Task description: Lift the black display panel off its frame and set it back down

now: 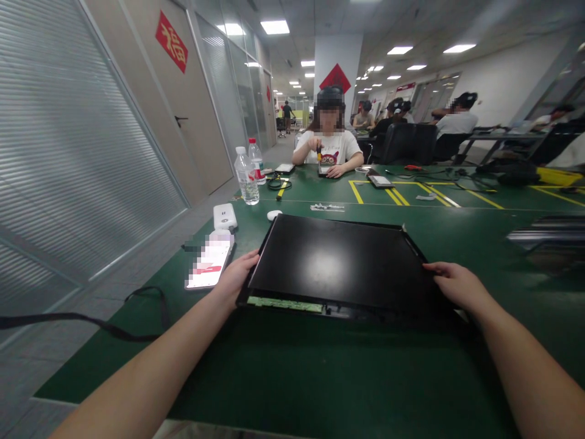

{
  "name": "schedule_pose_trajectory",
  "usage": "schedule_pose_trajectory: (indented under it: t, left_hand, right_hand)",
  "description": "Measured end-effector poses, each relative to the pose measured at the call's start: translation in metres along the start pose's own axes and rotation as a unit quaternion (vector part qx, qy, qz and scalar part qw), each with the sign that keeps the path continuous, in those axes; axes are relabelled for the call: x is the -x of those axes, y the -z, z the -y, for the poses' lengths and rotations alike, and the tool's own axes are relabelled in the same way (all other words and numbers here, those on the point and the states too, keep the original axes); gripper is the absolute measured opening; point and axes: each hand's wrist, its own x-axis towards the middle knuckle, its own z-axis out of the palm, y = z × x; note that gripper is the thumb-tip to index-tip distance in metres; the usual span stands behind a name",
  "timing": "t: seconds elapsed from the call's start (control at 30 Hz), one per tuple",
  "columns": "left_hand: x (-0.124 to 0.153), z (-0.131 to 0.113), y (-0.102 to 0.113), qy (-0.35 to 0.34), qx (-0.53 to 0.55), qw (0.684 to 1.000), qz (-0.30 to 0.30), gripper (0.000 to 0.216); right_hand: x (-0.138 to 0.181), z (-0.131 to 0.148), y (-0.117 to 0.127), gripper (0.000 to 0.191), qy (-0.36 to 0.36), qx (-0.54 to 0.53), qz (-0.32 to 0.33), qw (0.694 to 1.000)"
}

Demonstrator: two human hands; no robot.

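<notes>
A black flat display panel point(338, 259) lies between my hands, tilted a little, with a bright reflection in its middle. Along its near edge runs a green circuit strip point(286, 304). My left hand point(236, 277) grips the panel's left edge, its fingers partly hidden behind the frame. At the right edge my right hand point(454, 283) is closed on the frame, thumb on top. Whether the panel's underside touches the green table point(320, 378) I cannot tell.
Left of the panel lie a lit phone point(211, 261), a white power bank point(224, 217) and a small white case point(274, 215). Two bottles point(247, 177) stand behind them. Opposite sits a person point(328, 140) holding a screwdriver point(319, 153). Shiny metal strips point(548, 231) lie at right.
</notes>
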Motion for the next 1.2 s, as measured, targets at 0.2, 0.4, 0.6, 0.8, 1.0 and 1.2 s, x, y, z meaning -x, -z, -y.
schedule_pose_trajectory:
  t: [0.2,0.4,0.6,0.8,1.0,1.2]
  left_hand:
    - [0.007,-0.004,-0.004,0.007,-0.021,1.0,-0.013,0.063]
    - [0.013,-0.007,-0.01,0.001,-0.047,0.999,-0.018,0.07]
    - [0.009,-0.005,-0.007,0.0,-0.061,0.998,-0.015,0.065]
    - [0.013,-0.005,-0.009,-0.015,-0.094,0.995,0.005,0.041]
    - [0.015,-0.007,-0.008,-0.028,-0.094,0.995,0.006,0.043]
    - [0.013,-0.005,-0.007,-0.045,-0.11,0.993,-0.012,0.033]
  right_hand:
    - [-0.002,-0.003,-0.003,0.048,0.005,-0.002,0.004,1.0]
    - [0.0,-0.003,-0.004,0.047,0.016,0.005,-0.008,1.0]
    - [-0.003,-0.005,-0.007,0.048,0.024,0.007,-0.013,1.0]
    - [-0.011,-0.014,-0.011,0.047,0.035,0.002,-0.029,0.999]
    - [-0.014,-0.018,-0.013,0.046,0.043,-0.014,-0.028,0.999]
    - [-0.013,-0.017,-0.01,0.043,0.053,-0.023,-0.016,0.998]
